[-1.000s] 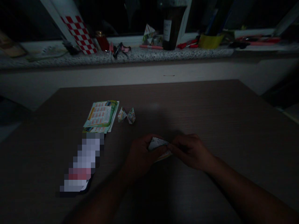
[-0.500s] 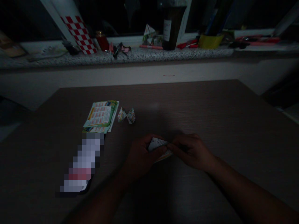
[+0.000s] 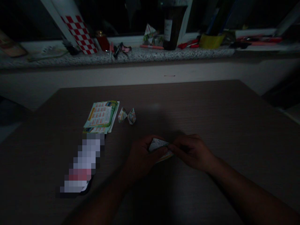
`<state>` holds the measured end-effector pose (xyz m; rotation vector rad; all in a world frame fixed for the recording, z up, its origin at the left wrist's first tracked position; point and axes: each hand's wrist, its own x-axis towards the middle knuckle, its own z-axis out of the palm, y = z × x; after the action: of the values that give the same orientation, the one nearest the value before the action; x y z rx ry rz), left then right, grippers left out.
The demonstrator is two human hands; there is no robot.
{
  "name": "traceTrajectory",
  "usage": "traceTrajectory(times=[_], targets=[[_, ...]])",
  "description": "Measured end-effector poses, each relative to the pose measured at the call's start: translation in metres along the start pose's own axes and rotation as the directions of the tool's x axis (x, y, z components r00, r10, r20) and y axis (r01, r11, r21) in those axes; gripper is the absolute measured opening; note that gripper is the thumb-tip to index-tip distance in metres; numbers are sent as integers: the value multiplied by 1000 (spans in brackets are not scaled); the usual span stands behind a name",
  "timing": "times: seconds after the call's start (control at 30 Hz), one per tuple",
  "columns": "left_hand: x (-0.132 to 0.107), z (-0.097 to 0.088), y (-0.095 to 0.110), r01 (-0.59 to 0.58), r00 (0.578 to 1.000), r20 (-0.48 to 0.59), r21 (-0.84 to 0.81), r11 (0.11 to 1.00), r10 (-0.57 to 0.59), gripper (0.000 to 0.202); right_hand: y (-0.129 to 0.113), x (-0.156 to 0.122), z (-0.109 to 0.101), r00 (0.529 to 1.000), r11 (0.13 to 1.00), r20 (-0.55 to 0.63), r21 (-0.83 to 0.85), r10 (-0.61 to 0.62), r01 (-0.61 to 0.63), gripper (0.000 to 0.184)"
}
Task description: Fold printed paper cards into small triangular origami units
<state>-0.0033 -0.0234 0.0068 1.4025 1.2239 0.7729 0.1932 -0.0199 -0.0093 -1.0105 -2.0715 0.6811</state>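
Note:
Above the table, a small folded piece of printed paper (image 3: pixel 158 143) is between my two hands. My left hand (image 3: pixel 144 154) is closed on its left side, the thumb lying across the front of it. The fingertips of my right hand (image 3: pixel 193 151) pinch the paper's right corner. Most of the paper's lower part is covered by my left thumb. Beyond my left hand stands a small folded paper figure (image 3: pixel 127 116) with two pointed halves. To its left lies a stack of printed leaflets (image 3: pixel 100 115).
A phone (image 3: pixel 84 165) with a blurred-out screen lies left of my left arm on the brown table (image 3: pixel 199 103). Behind, the granite windowsill (image 3: pixel 138 56) carries a red-and-white checked tube (image 3: pixel 79 34), a dark bottle (image 3: pixel 172 31) and a yellow holder (image 3: pixel 211 41).

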Motion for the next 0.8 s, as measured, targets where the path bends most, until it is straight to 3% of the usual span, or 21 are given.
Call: traceTrajectory(times=[0.8], targets=[[-1, 0, 2, 27, 1000, -2, -6, 1000, -27, 25, -1, 1, -1, 1000, 1000, 5, 6, -28, 28, 25]])
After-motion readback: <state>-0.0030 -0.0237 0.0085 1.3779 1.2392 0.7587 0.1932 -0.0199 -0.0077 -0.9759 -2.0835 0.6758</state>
